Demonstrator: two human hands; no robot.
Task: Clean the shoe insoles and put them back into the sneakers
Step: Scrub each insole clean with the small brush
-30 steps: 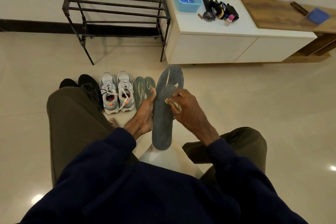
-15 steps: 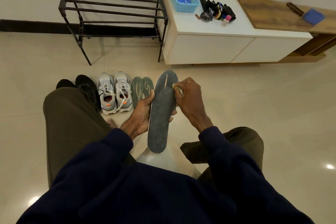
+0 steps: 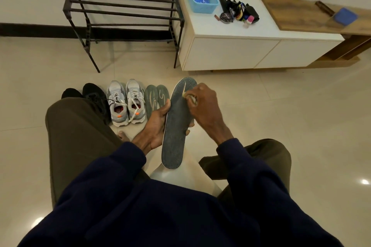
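Here's the left hand [image 3: 158,124] gripping the dark insole [image 3: 174,134] by its edge, thumb on the 9 o'clock side and fingertips peeking out at 3 o'clock. The toe end points to 12, the heel to 6. The right hand [image 3: 203,106] is curled tight round a small pale wad [image 3: 190,98], pressed to the toe end; what it is, I cannot tell. On the floor at 9 o'clock lie two grey-green insoles [image 3: 157,97], then the grey sneakers [image 3: 125,102]. The white counter [image 3: 241,30] sits at 1 o'clock.
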